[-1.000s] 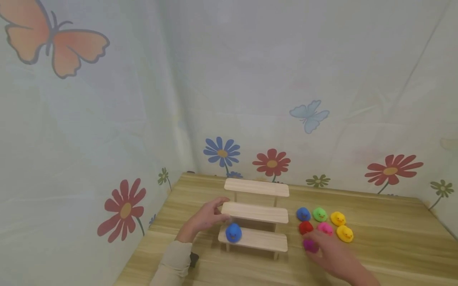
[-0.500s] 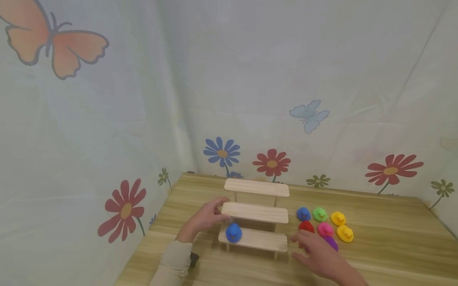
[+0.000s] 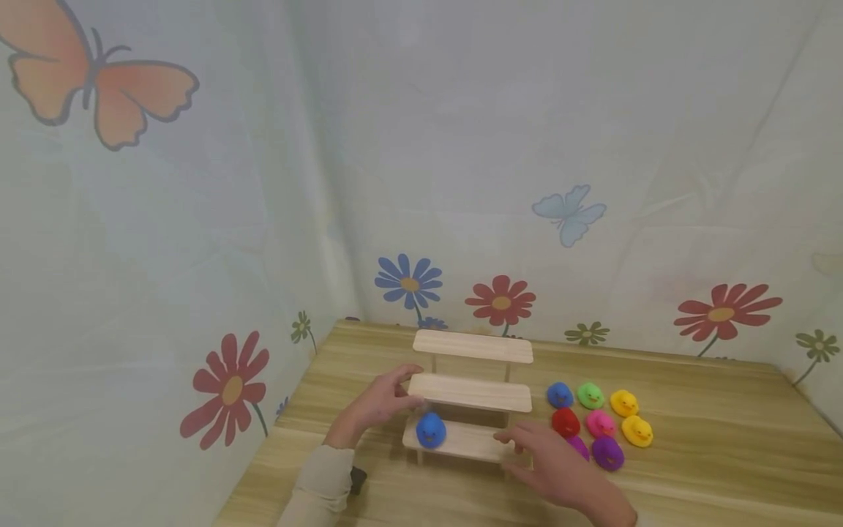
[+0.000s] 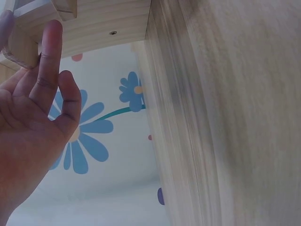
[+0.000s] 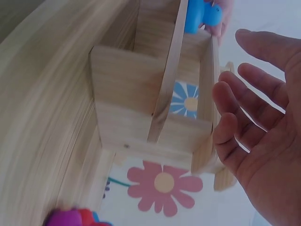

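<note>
A three-step wooden shelf (image 3: 469,391) stands on the table. My left hand (image 3: 377,401) holds the left end of its middle step, thumb at the front edge and fingers behind. In the left wrist view, the fingertips (image 4: 51,35) reach up at the wood. On the left of the lowest step sits a blue toy duck (image 3: 431,430). My right hand (image 3: 560,465) hovers by the right end of that step, fingers loosely bent, overlapping the board. Its palm (image 5: 282,155) shows nothing held in the right wrist view.
Right of the shelf several toy ducks lie grouped: blue (image 3: 560,395), green (image 3: 590,396), two yellow (image 3: 624,403), red (image 3: 566,422), pink (image 3: 601,424) and two purple (image 3: 607,454). A small dark object (image 3: 358,479) lies by the left sleeve. Flowered fabric walls (image 3: 448,219) stand behind the table.
My right hand has moved left from over the purple ducks to the lowest step's right end, uncovering both purple ducks. The left hand, shelf and blue duck on it stay put.
</note>
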Motion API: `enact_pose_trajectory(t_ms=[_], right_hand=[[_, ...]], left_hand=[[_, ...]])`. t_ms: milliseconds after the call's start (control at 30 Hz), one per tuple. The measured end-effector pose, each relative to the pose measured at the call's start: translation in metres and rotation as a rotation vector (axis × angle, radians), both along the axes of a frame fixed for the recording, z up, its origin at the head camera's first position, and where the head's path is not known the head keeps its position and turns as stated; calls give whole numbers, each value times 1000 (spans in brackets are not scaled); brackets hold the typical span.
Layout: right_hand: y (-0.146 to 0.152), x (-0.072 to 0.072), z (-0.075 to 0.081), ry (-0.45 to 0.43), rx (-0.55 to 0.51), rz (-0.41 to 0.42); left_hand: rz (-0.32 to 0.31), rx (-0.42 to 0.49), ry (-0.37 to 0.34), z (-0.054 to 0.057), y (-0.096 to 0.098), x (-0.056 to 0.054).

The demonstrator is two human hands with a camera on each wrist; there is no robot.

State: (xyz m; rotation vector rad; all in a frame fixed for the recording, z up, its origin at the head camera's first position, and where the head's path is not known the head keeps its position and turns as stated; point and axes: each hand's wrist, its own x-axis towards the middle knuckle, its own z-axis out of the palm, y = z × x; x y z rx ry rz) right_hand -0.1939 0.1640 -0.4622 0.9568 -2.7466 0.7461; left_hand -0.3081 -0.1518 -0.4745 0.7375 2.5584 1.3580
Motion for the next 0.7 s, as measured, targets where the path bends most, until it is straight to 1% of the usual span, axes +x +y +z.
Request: enact_pose_trajectory(t_ms=[100, 200, 333, 500, 600, 700], right_hand=[[-8, -3, -1, 57, -25, 25], [-17, -6, -2, 101, -46, 46], [-28, -9, -3, 105, -64, 75], [-40, -11, 0, 113, -61, 96], [-47, -12, 3, 114, -44, 92], [-53, -15, 6, 95, -36, 72]], left_hand=[[-9, 5, 12, 0, 0, 0], [-12, 9, 8, 0, 1, 0], [3, 22, -18, -1, 1, 0], [1, 29, -20, 0, 1, 1], [-2, 23, -23, 0, 0, 1], [-2, 21, -28, -1, 0, 0]])
